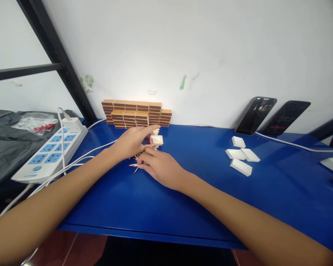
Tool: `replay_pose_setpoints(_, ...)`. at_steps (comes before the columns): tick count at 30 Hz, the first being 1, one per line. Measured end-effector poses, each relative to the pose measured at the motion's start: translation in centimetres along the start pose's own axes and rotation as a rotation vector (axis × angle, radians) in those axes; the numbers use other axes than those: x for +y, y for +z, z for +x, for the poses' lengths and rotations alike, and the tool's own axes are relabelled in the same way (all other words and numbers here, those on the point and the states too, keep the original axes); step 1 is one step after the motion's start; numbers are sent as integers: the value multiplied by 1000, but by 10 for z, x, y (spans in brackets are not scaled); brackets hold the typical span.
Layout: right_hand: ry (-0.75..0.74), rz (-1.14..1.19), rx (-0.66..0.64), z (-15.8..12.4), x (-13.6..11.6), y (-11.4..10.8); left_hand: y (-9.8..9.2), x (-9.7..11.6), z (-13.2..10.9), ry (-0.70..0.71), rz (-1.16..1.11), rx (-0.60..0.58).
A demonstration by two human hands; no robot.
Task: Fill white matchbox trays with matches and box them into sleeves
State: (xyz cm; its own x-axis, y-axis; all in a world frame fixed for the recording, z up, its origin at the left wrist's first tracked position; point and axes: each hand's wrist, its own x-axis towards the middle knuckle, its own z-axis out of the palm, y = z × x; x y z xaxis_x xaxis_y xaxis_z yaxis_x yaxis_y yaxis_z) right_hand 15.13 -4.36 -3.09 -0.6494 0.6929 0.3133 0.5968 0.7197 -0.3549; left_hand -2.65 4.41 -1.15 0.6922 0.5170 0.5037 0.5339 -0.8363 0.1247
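My left hand (133, 142) curves round a small white matchbox tray (160, 139), thumb on the near side and index finger reaching over the far side. Matches with red heads lie in the tray. Close in front, my right hand (163, 168) has its fingers bent and pinched at a loose pile of matches (135, 165) on the blue table. Part of the pile is hidden beneath both hands. Just behind them, brown matchboxes (130, 114) stand stacked in rows against the wall.
Several white trays (240, 155) lie to the right. Two phones (256, 115) lean on the wall behind them. At left are a white power strip (51, 151) with cables, dark cloth (2, 147) and a clear plastic bag (34, 123) with red contents. A black frame post (61, 62) rises there.
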Motion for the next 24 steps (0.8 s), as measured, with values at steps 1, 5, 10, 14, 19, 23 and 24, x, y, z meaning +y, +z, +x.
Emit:
replay_pose_setpoints(1, 2, -6, 3, 0, 0, 0, 0, 0, 0, 2, 0, 1)
replay_pose_setpoints(5, 24, -24, -2, -1, -3, -2, 0, 0, 0, 12, 14, 8)
replay_pose_setpoints(10, 72, -67, -43, -5, -9, -7, -1, 2, 0, 9, 46, 2)
replay_pose_setpoints(14, 79, -73, -50, -7, -11, -9, -2, 2, 0, 3, 52, -11)
replay_pose_setpoints(19, 99, -59, -72, -6, -11, -7, -2, 3, 0, 3, 56, -7)
replay_pose_setpoints(23, 98, -26, -81, -7, -8, -7, -2, 3, 0, -3, 56, -13)
replay_pose_setpoints(24, 92, -13, -68, -7, -6, -8, -2, 3, 0, -4, 58, -14)
